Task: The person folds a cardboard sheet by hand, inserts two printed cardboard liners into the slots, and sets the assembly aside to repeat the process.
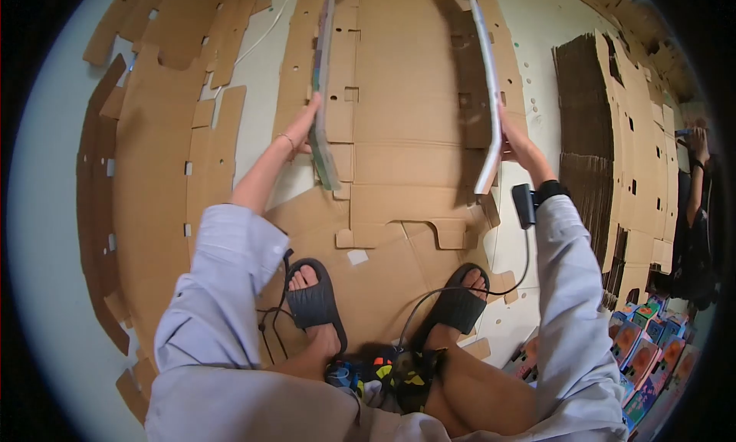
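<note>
A large brown cardboard sheet (pixel 406 97) lies in front of me, with slots and cut-out tabs. Its long left side panel (pixel 323 135) and right side panel (pixel 488 97) stand folded up, both seen nearly edge-on, with colored print on the left one's outer face. My left hand (pixel 301 129) rests against the outside of the left panel, fingers extended along it. Against the outside of the right panel lies my right hand (pixel 519 141), its fingers partly hidden behind the panel. Neither hand wraps over a top edge.
Flat cardboard pieces (pixel 157 174) cover the floor at left. A tall stack of cardboard sheets (pixel 586 128) stands at right, with colorful printed boxes (pixel 648 350) below it. Another person's arm (pixel 696 174) shows at far right. A black cable (pixel 429 292) crosses near my sandals (pixel 310 304).
</note>
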### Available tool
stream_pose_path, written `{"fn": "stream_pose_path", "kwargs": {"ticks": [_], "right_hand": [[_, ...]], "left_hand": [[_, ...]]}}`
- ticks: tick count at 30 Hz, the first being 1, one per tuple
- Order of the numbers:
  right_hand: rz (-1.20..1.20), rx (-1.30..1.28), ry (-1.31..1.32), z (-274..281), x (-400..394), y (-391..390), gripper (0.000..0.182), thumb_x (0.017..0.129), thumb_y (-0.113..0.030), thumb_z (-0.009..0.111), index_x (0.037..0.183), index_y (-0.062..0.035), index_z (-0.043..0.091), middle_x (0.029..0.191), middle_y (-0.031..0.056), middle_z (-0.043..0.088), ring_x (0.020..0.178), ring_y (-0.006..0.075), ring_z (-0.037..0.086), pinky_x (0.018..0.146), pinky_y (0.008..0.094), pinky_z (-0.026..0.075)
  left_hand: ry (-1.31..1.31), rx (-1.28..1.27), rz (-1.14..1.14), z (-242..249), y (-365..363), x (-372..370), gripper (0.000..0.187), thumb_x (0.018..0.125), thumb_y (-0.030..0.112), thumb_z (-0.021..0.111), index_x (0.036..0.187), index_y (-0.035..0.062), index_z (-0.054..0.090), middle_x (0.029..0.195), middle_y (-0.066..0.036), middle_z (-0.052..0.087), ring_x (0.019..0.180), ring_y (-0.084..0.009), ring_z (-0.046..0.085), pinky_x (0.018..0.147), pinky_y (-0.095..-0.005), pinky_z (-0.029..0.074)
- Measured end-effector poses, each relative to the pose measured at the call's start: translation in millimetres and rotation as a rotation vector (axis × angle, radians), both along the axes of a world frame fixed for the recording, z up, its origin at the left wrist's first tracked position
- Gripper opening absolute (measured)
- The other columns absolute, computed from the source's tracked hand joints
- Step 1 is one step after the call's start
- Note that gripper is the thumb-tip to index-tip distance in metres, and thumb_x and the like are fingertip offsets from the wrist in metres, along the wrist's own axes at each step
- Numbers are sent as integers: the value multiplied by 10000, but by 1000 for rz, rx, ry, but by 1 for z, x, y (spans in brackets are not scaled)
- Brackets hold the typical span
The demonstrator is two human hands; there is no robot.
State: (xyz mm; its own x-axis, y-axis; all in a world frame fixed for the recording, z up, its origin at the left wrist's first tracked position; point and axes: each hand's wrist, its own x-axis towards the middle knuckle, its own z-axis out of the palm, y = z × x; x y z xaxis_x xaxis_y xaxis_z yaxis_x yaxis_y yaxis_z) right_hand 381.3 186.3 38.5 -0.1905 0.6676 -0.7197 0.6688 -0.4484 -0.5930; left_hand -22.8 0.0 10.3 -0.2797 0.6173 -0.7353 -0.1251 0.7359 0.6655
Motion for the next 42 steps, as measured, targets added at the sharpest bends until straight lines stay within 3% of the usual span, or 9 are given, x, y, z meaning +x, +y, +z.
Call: {"fn": "stream_pose_path", "kwargs": {"ticks": [4,6,8,10,12,15,18,24,42], "right_hand": [[15,-60,207,-12,53,-15,715,870,-672,331,1144,-53,561,919,89,630,815,195,616,715,385,512],[-128,291,41,-18,77,-9,436,906,-436,473,1021,-40,614,790,51,604,664,145,585,599,319,495],[-273,577,108,-13,99,8,235,881,-233,559,947,-17,623,701,33,578,564,96,533,498,240,437],[-249,765,66,17,93,6,228,882,-232,564,901,-12,618,659,48,588,573,105,543,519,267,444],[72,1158,-55,28,72,-9,188,861,-205,586,915,-27,612,649,81,596,555,171,554,548,283,458],[657,838,-62,17,44,-56,278,809,-148,616,1080,-107,573,900,130,615,778,271,598,737,357,485],[1260,667,-207,20,15,-112,699,691,-79,680,1324,-199,409,1358,137,410,1186,317,460,979,439,389],[1323,822,-285,1,38,-138,1048,526,-26,764,1427,-248,275,1501,113,196,1342,352,268,1102,453,256],[1193,952,-9,-20,48,-114,688,719,-411,698,1294,-121,457,1347,95,436,1229,295,408,985,423,354]], "left_hand": [[57,94,122,1,-33,-14,699,871,661,399,1181,50,536,1006,-89,610,852,-144,610,640,-313,541],[524,159,192,-28,-44,-51,501,921,525,445,1111,80,576,885,-54,648,826,-167,601,683,-326,497],[569,292,394,4,-55,-43,308,900,330,574,942,27,608,806,-71,620,747,-189,580,688,-307,471],[988,566,47,52,-66,-16,222,862,234,606,917,19,593,755,-81,588,718,-224,574,672,-323,471],[1199,801,-412,62,-78,3,178,806,146,627,933,30,579,773,-109,572,730,-273,571,674,-352,474],[1073,823,-987,38,-101,28,408,712,68,634,1108,101,540,1058,-138,550,964,-336,545,806,-416,456],[1078,596,-1264,31,-120,59,695,667,62,646,1313,212,437,1348,-113,392,1226,-340,391,980,-448,352],[1070,568,-1222,8,-147,68,727,690,140,691,1360,241,426,1428,-88,352,1308,-337,319,1049,-498,284],[1124,787,-1166,-15,-110,62,727,682,385,722,1332,197,455,1390,-63,412,1255,-289,397,1003,-479,315]]}}
